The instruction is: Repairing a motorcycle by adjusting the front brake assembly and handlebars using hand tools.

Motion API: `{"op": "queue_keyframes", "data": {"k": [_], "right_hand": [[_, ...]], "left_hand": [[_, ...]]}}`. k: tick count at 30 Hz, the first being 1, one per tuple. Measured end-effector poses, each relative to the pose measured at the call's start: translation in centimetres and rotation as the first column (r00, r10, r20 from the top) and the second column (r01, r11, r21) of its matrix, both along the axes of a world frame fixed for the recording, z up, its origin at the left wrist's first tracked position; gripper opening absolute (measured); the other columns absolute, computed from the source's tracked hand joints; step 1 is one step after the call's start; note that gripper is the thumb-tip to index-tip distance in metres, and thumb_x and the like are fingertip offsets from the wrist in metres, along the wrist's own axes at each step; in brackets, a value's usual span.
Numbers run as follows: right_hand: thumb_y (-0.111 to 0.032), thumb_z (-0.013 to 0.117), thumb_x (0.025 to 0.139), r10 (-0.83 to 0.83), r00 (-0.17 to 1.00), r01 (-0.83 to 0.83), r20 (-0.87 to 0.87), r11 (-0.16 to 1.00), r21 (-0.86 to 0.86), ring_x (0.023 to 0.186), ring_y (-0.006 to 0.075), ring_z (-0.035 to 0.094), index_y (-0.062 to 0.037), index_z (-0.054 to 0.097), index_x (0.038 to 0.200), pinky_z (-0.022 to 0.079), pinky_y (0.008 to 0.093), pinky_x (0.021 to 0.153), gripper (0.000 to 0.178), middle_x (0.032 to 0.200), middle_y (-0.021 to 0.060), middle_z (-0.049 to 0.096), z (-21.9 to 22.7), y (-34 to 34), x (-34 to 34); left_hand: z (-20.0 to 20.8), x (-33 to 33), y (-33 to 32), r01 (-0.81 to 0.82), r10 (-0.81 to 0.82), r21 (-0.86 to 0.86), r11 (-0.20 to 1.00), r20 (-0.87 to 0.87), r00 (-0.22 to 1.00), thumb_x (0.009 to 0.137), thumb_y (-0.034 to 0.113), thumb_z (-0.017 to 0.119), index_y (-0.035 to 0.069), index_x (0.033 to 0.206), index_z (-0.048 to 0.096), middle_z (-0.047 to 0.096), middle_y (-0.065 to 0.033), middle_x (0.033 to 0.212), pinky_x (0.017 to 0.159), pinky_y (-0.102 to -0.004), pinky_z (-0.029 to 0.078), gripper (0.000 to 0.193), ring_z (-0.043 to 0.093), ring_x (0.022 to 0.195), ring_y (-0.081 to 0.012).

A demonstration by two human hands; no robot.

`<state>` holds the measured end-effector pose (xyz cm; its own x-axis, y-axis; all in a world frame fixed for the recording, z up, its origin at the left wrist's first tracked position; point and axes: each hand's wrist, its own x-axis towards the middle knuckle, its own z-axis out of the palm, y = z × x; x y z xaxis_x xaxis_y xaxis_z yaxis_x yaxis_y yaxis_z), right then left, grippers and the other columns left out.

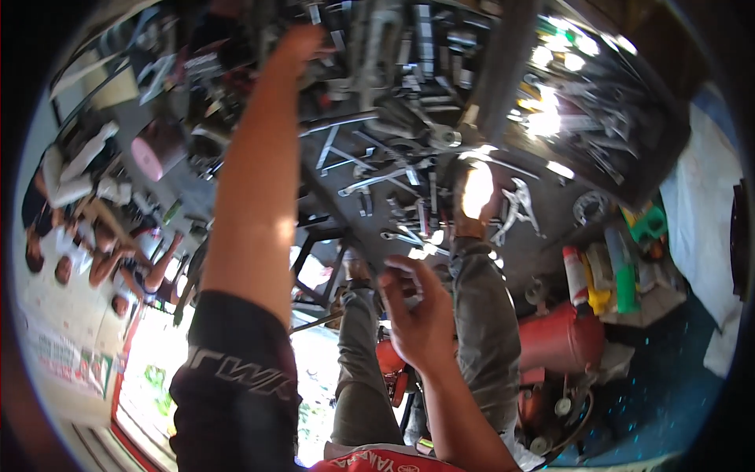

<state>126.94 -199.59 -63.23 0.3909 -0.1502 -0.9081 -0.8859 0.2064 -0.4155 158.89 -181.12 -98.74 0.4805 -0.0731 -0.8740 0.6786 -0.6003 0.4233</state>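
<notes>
Our left hand is lying at the tool pile, toward 11 o'clock in the view. It is showing blurred, so we are not able to tell whether its fingers are gripping anything. Our right hand is standing just below centre, loosely curled; a narrow gap is showing between thumb and fingers, and we are seeing no held item.

We are judging the following risks. Tools are crossing and overlapping, so pulling one could be dragging its neighbours; the cause would be tangled handles. Our right foot is standing among loose tools, with locking pliers lying just beside it at 3 o'clock, so shifting our weight could be causing a slip.

For orientation, we are noting a ring-ended wrench on the floor, at 12 o'clock from the right hand. Its long axis is running roughly from 10 to 4 o'clock, with the ring pointing toward 10.
</notes>
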Motion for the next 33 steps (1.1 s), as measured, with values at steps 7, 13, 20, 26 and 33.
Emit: {"op": "queue_keyframes", "data": {"k": [7, 13, 20, 26, 33], "right_hand": [[-0.014, 0.067, 0.095, -0.023, 0.997, 0.019, 0.073, 0.998, 0.058, 0.085, 0.0264, 0.072, -0.0006, 0.065, 0.115, 0.055, 0.0374, 0.076, 0.024, 0.102, 0.0173, 0.070, 2.1, -0.1, 3.0], [-0.015, 0.067, 0.095, -0.044, 0.995, 0.045, 0.092, 0.999, -0.002, 0.085, 0.0264, 0.072, 0.0006, 0.065, 0.115, 0.055, 0.0366, 0.076, 0.025, 0.101, 0.0172, 0.070, 1.8, -0.6, 2.6], [-0.018, 0.068, 0.096, -0.091, 0.995, 0.091, 0.042, 0.996, 0.018, 0.080, 0.0207, 0.070, -0.0002, 0.066, 0.117, 0.054, 0.0324, 0.070, 0.027, 0.095, 0.0135, 0.072, 1.6, -0.9, 2.0], [-0.022, 0.069, 0.098, -0.031, 0.997, 0.030, 0.066, 0.999, 0.013, 0.079, 0.0159, 0.069, -0.0006, 0.066, 0.119, 0.052, 0.0298, 0.068, 0.030, 0.093, 0.0098, 0.073, 1.6, -0.5, 2.1], [-0.022, 0.070, 0.097, -0.075, 0.995, 0.072, 0.068, 0.996, 0.044, 0.082, 0.0210, 0.070, -0.0016, 0.068, 0.118, 0.054, 0.0326, 0.075, 0.030, 0.097, 0.0145, 0.074, 1.4, 0.3, 1.6]], "left_hand": [[7.5, 4.4, 2.2, 0.095, -0.093, 0.095, 0.991, -0.022, 0.995, 0.098, 0.020, 0.056, -0.002, 0.127, 0.056, 0.068, -0.0157, 0.116, 0.087, -0.0384, 0.059, 0.037, 0.073, 0.096, -0.0278], [8.4, 3.7, -0.7, 0.201, -0.196, 0.169, 0.965, -0.050, 0.979, 0.100, 0.021, 0.050, -0.001, 0.130, 0.055, 0.068, -0.0145, 0.116, 0.085, -0.0387, 0.059, 0.037, 0.075, 0.092, -0.0281], [9.0, 2.7, -2.7, 0.133, -0.131, 0.141, 0.981, -0.027, 0.991, 0.100, 0.016, 0.048, -0.009, 0.118, 0.060, 0.068, -0.0149, 0.115, 0.092, -0.0367, 0.059, 0.033, 0.073, 0.101, -0.0293], [8.6, 4.2, -0.5, 0.009, -0.002, 0.104, 0.995, -0.068, 0.998, 0.098, 0.010, 0.053, -0.001, 0.121, 0.061, 0.068, -0.0124, 0.116, 0.089, -0.0381, 0.061, 0.027, 0.071, 0.104, -0.0278], [8.5, 10.4, 7.7, -0.212, 0.224, -0.074, 0.975, 0.306, 0.925, 0.102, 0.023, 0.057, 0.000, 0.116, 0.064, 0.071, -0.0146, 0.094, 0.062, -0.0439, 0.059, 0.028, 0.069, 0.071, -0.0281]]}}
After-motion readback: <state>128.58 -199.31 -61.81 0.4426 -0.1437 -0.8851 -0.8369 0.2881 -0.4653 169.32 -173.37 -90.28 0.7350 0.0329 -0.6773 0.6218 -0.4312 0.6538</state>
